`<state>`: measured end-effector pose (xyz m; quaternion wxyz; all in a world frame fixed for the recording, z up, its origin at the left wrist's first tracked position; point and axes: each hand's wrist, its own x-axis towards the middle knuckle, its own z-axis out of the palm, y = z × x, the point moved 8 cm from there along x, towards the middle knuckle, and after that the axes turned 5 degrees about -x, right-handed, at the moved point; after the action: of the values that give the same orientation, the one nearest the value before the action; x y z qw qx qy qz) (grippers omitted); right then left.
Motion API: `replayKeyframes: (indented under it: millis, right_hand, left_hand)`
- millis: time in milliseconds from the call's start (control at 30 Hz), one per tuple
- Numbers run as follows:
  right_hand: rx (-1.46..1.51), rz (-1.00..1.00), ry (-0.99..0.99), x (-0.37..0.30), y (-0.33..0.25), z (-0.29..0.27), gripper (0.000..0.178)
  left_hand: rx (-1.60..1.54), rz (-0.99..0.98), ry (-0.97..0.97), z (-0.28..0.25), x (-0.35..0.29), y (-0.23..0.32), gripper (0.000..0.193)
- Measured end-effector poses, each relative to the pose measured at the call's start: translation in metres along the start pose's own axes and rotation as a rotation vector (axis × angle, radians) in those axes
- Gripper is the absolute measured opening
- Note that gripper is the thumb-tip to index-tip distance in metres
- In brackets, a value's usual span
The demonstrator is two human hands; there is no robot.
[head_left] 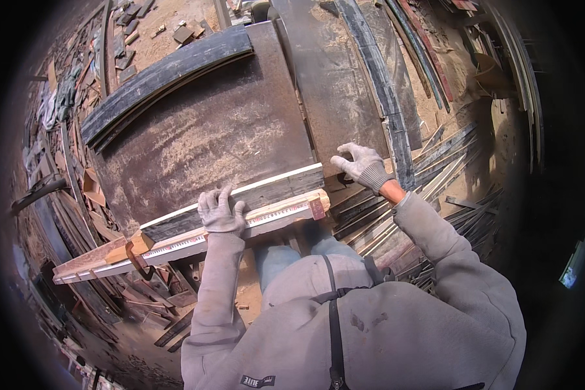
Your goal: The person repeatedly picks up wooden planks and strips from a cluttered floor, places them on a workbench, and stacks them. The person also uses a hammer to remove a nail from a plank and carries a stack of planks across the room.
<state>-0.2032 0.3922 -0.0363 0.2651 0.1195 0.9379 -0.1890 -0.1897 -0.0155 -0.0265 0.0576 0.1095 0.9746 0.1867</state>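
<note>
A weathered grey plank (266, 191) with a pale, fresh-cut long edge lies along the near side of a rusty metal worktable (260, 97). My left hand (221, 212), in a pale knit glove, rests over this plank, its fingers curled across the pale edge and its thumb spread to the right. Just on my side of it runs a wooden bar with a measuring tape (276, 214) along its top. My right hand (364, 166), gloved too, hovers beyond the plank's right end with thumb and fingers apart and nothing between them.
A long dark board (169, 81) crosses the table's far part, and sawdust covers the metal. A rusty clamp (137, 259) grips the bar's left part. Another grey board (377, 78) lies to the right. Loose wood strips (435, 169) are heaped at right; offcuts litter the left ground.
</note>
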Motion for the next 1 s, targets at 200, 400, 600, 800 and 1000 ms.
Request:
replayKeyframes:
  millis: [200,400,600,800,1000]
  right_hand:
    - [0.486,-0.323,0.064,-0.081,-0.025,0.094,0.03]
    - [0.402,-0.413,0.366,-0.099,-0.028,0.041,0.041]
    - [0.613,-0.017,0.313,-0.03,-0.056,0.002,0.045]
    - [0.92,0.073,0.137,0.056,-0.108,-0.042,0.055]
    - [0.008,0.381,0.55,0.023,0.06,-0.083,0.105]
  left_hand:
    - [-0.221,0.172,-0.05,0.0,-0.053,-0.001,0.047]
    - [-0.163,0.428,0.203,-0.059,-0.047,0.026,0.038]
    - [0.058,0.479,-0.078,-0.103,0.04,0.028,0.116]
    - [0.246,0.361,-0.154,-0.133,0.142,0.001,0.114]
    - [0.413,0.093,-0.269,-0.141,0.224,-0.053,0.119]
